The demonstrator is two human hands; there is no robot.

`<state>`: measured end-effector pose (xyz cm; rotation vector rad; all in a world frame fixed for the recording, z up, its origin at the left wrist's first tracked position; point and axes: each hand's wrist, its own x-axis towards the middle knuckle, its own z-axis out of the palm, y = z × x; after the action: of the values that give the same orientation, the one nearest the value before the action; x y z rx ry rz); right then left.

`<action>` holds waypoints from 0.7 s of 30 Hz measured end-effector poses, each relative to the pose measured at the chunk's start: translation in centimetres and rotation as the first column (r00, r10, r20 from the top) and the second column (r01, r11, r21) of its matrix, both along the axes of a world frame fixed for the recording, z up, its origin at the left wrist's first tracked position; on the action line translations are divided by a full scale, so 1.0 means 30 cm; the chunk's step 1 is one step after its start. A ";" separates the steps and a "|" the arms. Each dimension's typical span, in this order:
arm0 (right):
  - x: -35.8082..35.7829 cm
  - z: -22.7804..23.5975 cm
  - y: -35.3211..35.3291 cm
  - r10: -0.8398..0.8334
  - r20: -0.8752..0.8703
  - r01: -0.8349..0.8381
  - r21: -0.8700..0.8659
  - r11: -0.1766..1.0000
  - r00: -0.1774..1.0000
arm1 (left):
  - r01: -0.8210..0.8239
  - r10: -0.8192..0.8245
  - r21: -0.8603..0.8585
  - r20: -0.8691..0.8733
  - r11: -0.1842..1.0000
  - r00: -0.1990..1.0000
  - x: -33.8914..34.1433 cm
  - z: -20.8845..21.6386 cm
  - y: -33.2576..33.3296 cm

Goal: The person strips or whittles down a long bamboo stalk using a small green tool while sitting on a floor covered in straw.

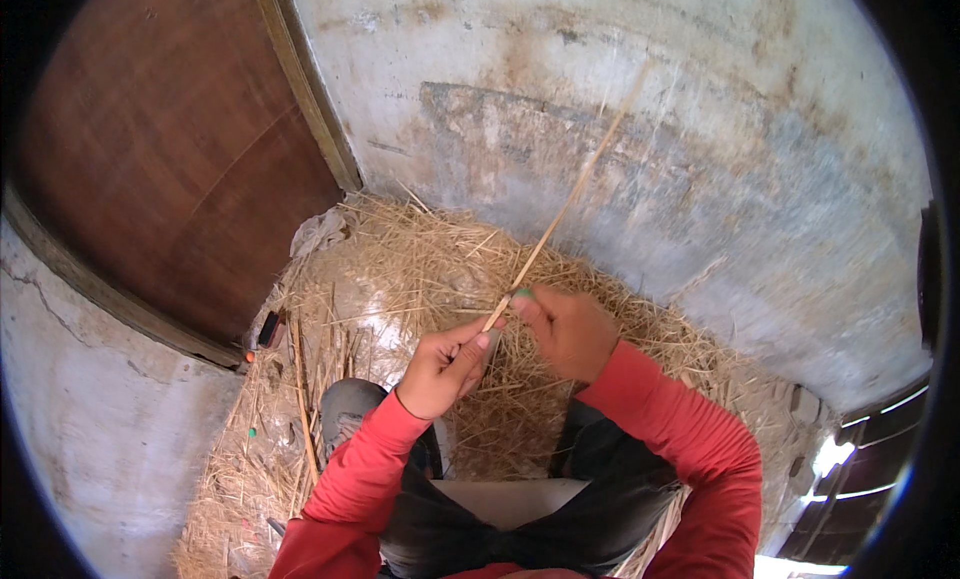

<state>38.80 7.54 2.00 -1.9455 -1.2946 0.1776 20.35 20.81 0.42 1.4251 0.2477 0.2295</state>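
Observation:
A long, thin, pale strip of cane or bamboo [562, 215] slants up and to the right from my hands, its far end blurred against the wall. My left hand [446, 370] is closed round its lower end, with the thumb laid along it. Right beside it, my right hand [574, 331] is curled shut against the strip, slightly smeared by motion. Something small and green [522, 293] shows at its thumb and fingertips; most of it is hidden, so I cannot tell what it is.
Straw and shavings [430, 244] cover the floor between my legs and the stained wall [680, 169]. At the left stand a brown door [180, 149] and several long sticks [301, 399]. A small black object [270, 328] and a crumpled pale bag [319, 233] lie near the doorway.

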 end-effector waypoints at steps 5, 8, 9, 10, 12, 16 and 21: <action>0.069 0.052 0.016 -0.075 -0.081 0.080 0.057 0.995 0.994 | 0.010 -0.011 -0.035 -0.026 0.999 1.000 -0.006 -0.001 -0.006; -0.007 -0.042 0.010 0.066 -0.063 -0.062 0.063 0.996 0.996 | 0.032 -0.027 -0.129 0.033 0.991 0.999 -0.008 -0.009 0.012; -0.010 -0.025 0.022 0.019 -0.079 -0.012 0.087 0.996 0.997 | 0.026 -0.024 -0.126 0.024 0.992 0.999 -0.008 -0.010 0.017; -0.014 -0.014 0.032 -0.025 -0.104 0.037 0.109 0.993 0.994 | 0.018 -0.017 -0.122 0.007 0.992 1.000 -0.013 -0.015 0.017; 0.082 0.046 0.033 -0.139 -0.140 0.151 0.078 0.985 0.980 | 0.015 -0.016 -0.098 -0.012 0.995 1.000 -0.016 -0.014 0.012; 0.025 -0.050 0.019 0.074 -0.087 -0.060 0.151 0.987 0.993 | 0.036 -0.035 -0.117 0.012 0.992 0.999 0.002 -0.019 0.013; -0.024 0.013 0.000 0.221 -0.550 -0.259 0.009 0.966 0.806 | 0.019 -0.016 -0.113 0.025 0.993 1.000 -0.018 0.004 0.026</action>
<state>38.08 7.54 2.38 -1.5987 -1.1391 0.8552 19.80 21.60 0.53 1.3109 0.2253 0.2145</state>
